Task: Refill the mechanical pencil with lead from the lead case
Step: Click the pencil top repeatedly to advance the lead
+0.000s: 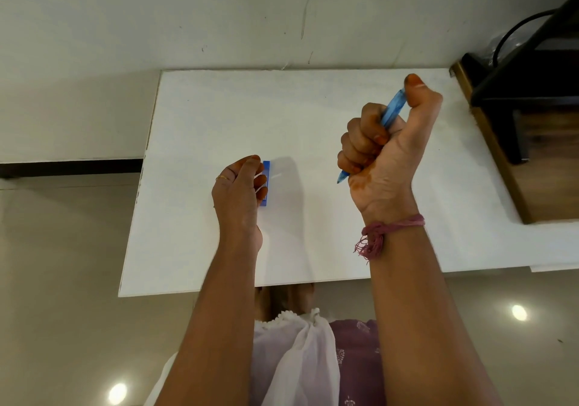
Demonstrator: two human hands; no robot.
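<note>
A blue mechanical pencil (391, 111) is clenched in my right hand (387, 151), held in a fist above the white table (194, 117). Its tip pokes out below the fist toward the left, and my thumb rests over its top end. A small blue lead case (266, 167) lies flat near the table's middle. My left hand (239, 187) covers its left side, fingers curled onto it. Whether the case is lifted off the table I cannot tell.
The white table ends at a front edge (219, 288) close to my body and a left edge over a tiled floor. A dark wooden unit with a black frame and cable (517, 92) stands at the table's right. A wall is behind.
</note>
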